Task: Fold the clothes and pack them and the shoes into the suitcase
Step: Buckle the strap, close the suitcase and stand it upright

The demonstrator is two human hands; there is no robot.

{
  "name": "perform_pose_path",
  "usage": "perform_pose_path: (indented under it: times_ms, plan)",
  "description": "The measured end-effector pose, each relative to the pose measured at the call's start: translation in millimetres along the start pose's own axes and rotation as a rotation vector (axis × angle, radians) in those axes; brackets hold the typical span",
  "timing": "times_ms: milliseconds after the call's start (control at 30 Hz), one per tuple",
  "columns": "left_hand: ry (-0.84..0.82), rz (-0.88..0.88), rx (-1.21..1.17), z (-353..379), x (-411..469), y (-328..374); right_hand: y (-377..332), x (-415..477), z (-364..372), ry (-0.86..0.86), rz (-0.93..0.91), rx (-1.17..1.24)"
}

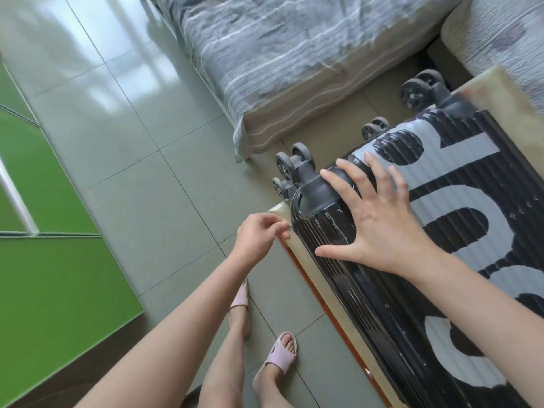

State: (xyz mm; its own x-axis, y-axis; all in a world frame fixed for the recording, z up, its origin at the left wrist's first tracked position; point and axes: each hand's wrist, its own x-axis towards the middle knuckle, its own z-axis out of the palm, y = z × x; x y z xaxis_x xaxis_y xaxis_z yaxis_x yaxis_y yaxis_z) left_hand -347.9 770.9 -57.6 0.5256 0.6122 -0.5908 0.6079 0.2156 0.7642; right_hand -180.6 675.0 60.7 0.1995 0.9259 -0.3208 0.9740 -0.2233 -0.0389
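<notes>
1. Head view: a black ribbed suitcase [471, 201] with large grey lettering lies closed on its broad side on a pale table [298, 248] with an orange-brown edge.
2. Its wheels [290, 166] stick out past the table's far end and point toward a bed [279, 54] covered in grey striped bedding. A strip of floor separates the wheels from the bed.
3. The right hand [379, 219] lies released on top of the suitcase near the wheel-end corner. Its fingers are straight and spread wide. The fingertips reach the rounded black corner cap, and the thumb stretches out along the near side edge.
4. The left hand [259, 234] is at the suitcase's near side, just below that corner, by the table's edge. Its fingers are curled, with thumb and forefinger brought together against the shell. Whether they pinch something there is too small to tell.
5. Both forearms are bare and reach in from the bottom of the frame.
6. Below, the person's feet wear pale pink slippers [282, 354] on the grey tiled floor [132, 160], beside the table.
7. Glossy green panels [53, 275] fill the left side of the frame.
</notes>
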Motion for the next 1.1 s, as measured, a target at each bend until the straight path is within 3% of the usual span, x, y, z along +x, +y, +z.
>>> perform_pose_path:
  times_ms: [167, 333, 600, 867, 1100]
  plan:
    - [-0.120, 0.025, -0.232, -12, -1, 2, 2, 26, -15, -0.050, 0.038, 0.021]
    - [-0.139, -0.020, -0.342, -17, 3, 3, 2, 28, -11, -0.089, 0.033, 0.026]
    - [-0.151, 0.032, -0.123, -18, 18, 12, 0, 27, -10, -0.082, 0.035, 0.077]
    - [-0.003, -0.067, -0.098, -30, 29, 29, 0, 24, -13, -0.048, 0.040, 0.140]
    - [-0.035, 0.042, 0.079, -37, 57, 56, 0, 23, -19, -0.028, 0.040, 0.163]
